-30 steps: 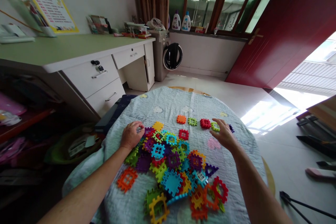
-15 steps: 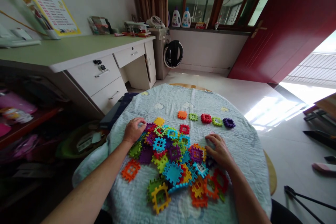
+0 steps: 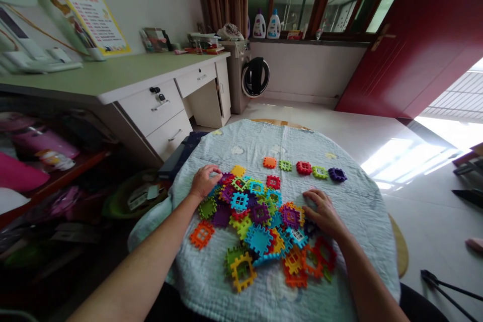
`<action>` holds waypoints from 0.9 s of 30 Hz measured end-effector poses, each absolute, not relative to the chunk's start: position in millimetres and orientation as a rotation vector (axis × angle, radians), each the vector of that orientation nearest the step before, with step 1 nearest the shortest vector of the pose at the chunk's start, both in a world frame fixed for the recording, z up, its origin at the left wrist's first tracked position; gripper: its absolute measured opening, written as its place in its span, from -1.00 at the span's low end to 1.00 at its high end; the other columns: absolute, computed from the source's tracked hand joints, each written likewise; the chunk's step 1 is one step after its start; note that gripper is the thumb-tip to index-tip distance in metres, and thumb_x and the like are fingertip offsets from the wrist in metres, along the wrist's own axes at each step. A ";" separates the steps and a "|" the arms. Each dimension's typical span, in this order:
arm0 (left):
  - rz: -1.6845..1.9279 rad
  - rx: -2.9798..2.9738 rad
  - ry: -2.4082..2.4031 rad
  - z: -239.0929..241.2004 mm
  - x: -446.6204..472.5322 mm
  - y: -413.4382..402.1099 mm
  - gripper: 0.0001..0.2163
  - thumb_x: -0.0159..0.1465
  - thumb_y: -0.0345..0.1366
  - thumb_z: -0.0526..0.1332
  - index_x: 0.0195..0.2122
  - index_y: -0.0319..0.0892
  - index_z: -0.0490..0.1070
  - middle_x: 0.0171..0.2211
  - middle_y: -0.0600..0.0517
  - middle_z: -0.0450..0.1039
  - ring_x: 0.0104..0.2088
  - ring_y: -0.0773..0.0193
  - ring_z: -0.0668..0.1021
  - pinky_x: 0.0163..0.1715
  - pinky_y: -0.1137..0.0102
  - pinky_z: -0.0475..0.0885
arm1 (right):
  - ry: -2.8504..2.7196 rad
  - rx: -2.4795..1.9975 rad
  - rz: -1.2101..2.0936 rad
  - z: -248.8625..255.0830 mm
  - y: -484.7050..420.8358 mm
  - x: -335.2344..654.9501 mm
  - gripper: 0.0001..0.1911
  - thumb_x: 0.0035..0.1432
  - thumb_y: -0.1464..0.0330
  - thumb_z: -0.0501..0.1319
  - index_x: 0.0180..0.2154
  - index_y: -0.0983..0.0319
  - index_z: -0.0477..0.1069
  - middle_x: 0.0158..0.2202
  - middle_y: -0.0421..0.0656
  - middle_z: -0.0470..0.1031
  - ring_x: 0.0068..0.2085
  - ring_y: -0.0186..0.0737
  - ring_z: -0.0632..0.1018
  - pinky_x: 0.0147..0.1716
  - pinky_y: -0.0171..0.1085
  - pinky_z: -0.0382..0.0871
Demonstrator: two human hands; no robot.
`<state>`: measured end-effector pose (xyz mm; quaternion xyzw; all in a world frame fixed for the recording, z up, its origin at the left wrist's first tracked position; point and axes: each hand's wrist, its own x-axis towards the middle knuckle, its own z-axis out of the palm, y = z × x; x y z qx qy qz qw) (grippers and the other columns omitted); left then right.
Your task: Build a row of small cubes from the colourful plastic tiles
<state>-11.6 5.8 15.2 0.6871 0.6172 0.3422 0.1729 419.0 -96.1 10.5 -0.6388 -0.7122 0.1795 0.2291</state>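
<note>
A heap of colourful plastic interlocking tiles [image 3: 258,239] lies on the cloth-covered table, square ones with notched edges, some with window-like grids. At the heap's upper left rests my left hand [image 3: 205,181], loosely bent and holding nothing visible, its fingertips beside a purple tile [image 3: 226,178]. On the right side, my right hand [image 3: 323,211] lies with fingers apart, close to a purple tile on a yellow one [image 3: 291,216]. Beyond the heap, a row holds an orange tile [image 3: 269,162], a green tile [image 3: 285,165], a red tile [image 3: 304,167], another green tile [image 3: 320,172] and a dark purple tile [image 3: 337,174].
A pale blue cloth [image 3: 241,133] covers the round table. To the left stands a desk [image 3: 151,73] with drawers, and behind it a washing machine [image 3: 238,78] with its door open. A red door [image 3: 392,60] is at the right, and black thin legs [image 3: 441,282] stand on the floor.
The view has turned slightly left, so everything sits further right in the picture. Both hands and the tiles keep about the same places on the table.
</note>
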 end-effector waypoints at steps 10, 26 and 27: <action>0.921 1.734 1.555 44.6 -11.5 -21.4 -0.52 0.09 0.06 0.25 -0.10 -0.19 0.47 0.04 -0.13 0.42 0.13 0.00 0.42 0.23 0.11 0.23 | -1.972 -1.669 0.419 23.8 -130.0 383.6 -0.62 0.23 0.30 -0.01 0.03 0.08 0.41 0.17 -0.04 0.31 0.22 0.03 0.30 0.18 0.16 0.19; 0.357 2.568 1.094 39.1 44.4 -172.3 0.17 -0.24 0.22 0.45 0.38 0.10 -0.08 0.41 -0.14 -0.24 0.35 -0.40 -0.07 0.25 -0.30 -0.02 | -1.860 -1.672 0.560 21.6 -163.4 363.5 -0.51 0.03 0.43 0.02 -0.01 0.07 0.46 0.20 -0.10 0.28 0.21 -0.03 0.28 0.22 0.11 0.17; 0.357 2.576 1.101 38.6 45.2 -169.9 0.14 -0.20 0.19 0.45 0.38 0.09 -0.06 0.41 -0.14 -0.22 0.35 -0.39 -0.08 0.24 -0.30 -0.01 | -1.863 -1.672 0.565 21.8 -165.3 363.6 -0.51 0.03 0.42 0.02 -0.01 0.07 0.46 0.19 -0.11 0.28 0.21 -0.04 0.28 0.22 0.10 0.18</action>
